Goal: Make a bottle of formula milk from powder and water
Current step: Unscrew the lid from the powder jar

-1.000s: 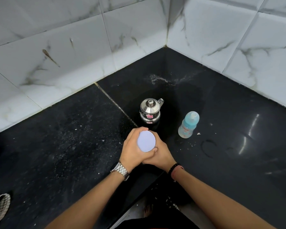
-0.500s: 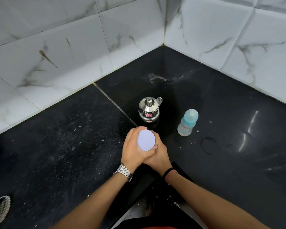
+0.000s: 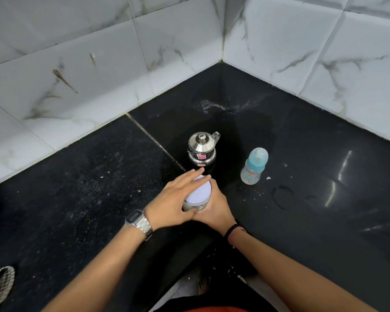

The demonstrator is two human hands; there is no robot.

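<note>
Opening the powder looks to be the step in hand: the right hand (image 3: 214,208) grips the small round tin with a pale lilac lid (image 3: 199,192), near the black stone worktop's (image 3: 77,199) front edge, while the left hand (image 3: 172,202) lies flat-fingered across the lid; next, lift that lid off squarely

Steel kettle (image 3: 202,147) at twelve o'clock carries a pink sticker and a small label, both too blurred to read; baby bottle (image 3: 254,166) print illegible too.
</note>
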